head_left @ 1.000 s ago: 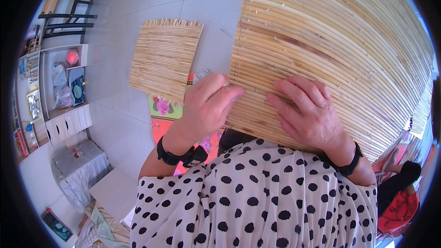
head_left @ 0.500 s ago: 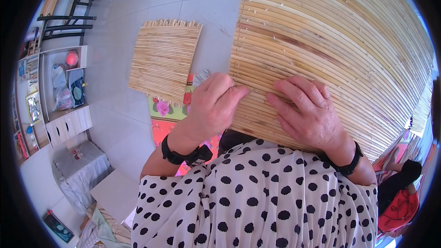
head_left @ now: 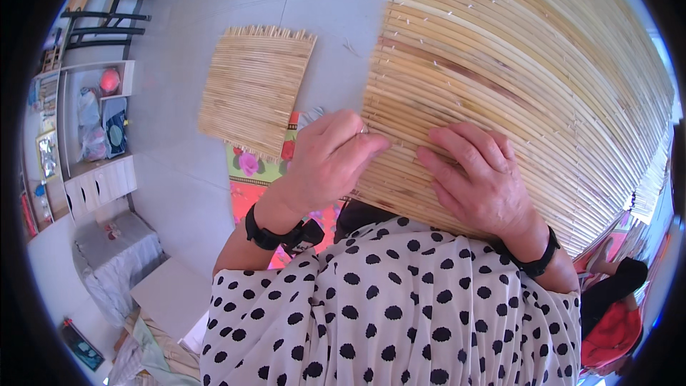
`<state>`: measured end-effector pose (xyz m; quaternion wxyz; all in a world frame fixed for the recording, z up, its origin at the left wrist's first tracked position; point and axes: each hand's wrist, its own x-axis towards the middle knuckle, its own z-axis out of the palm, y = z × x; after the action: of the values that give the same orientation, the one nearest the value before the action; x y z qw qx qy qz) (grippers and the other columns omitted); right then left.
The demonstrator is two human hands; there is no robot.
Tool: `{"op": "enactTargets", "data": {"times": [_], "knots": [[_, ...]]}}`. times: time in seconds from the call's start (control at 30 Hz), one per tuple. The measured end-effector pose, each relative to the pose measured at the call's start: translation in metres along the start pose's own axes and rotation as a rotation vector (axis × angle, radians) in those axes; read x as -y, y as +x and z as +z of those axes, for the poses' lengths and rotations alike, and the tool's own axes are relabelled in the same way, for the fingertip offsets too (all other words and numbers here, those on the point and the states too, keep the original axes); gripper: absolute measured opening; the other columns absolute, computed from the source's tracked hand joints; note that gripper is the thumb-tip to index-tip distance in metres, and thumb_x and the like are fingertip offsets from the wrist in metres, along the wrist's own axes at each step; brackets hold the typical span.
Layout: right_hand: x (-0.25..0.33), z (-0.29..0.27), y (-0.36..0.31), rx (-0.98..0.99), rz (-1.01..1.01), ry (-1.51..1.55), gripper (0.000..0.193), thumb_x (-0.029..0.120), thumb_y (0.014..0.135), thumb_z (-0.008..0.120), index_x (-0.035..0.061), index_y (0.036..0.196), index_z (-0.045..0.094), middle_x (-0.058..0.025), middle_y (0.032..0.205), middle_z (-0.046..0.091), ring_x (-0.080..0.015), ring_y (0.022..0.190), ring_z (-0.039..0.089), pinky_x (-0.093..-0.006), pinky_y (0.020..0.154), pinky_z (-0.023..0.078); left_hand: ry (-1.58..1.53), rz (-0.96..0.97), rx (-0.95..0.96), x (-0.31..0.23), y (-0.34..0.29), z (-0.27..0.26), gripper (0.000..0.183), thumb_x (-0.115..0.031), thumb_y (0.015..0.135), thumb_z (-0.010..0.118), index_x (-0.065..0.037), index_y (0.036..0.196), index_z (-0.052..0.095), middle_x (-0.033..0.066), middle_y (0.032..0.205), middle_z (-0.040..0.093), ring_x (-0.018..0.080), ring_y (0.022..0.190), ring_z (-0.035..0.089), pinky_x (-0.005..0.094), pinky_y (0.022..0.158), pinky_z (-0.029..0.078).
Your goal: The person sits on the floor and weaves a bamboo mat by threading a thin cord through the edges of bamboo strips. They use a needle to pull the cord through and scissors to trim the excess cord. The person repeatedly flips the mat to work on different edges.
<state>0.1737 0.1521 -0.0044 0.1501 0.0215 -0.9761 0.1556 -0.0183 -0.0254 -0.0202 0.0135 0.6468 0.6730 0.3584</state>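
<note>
1. Large reed mat [head_left: 514, 78] fills the upper right of the view, its near edge lying over the person's lap; many rows of stalks are already bound side by side, so by my reading the weave is well advanced.
2. Left hand [head_left: 325, 161] is at the mat's left edge, fingers curled closed, pinching the stalk ends there.
3. Right hand [head_left: 482, 182] lies flat on the near rows, fingers spread and pressing down, gripping nothing.
4. Work left appears confined to the near edge under the hands (no loose stalks in view).
5. A small finished mat [head_left: 254, 89] lies apart on the grey floor [head_left: 179, 100], partly over a flowered cloth [head_left: 250, 171].
</note>
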Motion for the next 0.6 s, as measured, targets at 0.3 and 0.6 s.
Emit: {"op": "enactTargets", "data": {"times": [0.3, 0.6], "knots": [[0.001, -0.012, 0.003, 0.11, 0.034, 0.083, 0.044, 0.013, 0.074, 0.075, 0.0116, 0.117, 0.072, -0.0055, 0.129, 0.06, -0.0251, 0.121, 0.055, -0.04, 0.098, 0.043, -0.213, -0.468, -0.214, -0.001, -0.037, -0.003, 0.01, 0.004, 0.094, 0.062, -0.001, 0.103, 0.064, 0.0091, 0.082, 0.057, 0.0189, 0.066, 0.056, 0.0286, 0.062, 0.044], [0.0, -0.024, 0.026, 0.138, 0.001, 0.144, 0.044, 0.006, 0.074, 0.076, 0.0076, 0.117, 0.071, -0.009, 0.12, 0.063, -0.0302, 0.112, 0.06, -0.0425, 0.09, 0.049, -0.867, -0.841, -0.346, 0.006, -0.039, 0.01, 0.01, -0.003, 0.101, 0.056, 0.0, 0.111, 0.054, 0.0029, 0.083, 0.062, 0.0101, 0.078, 0.061, 0.0252, 0.074, 0.05]]}}
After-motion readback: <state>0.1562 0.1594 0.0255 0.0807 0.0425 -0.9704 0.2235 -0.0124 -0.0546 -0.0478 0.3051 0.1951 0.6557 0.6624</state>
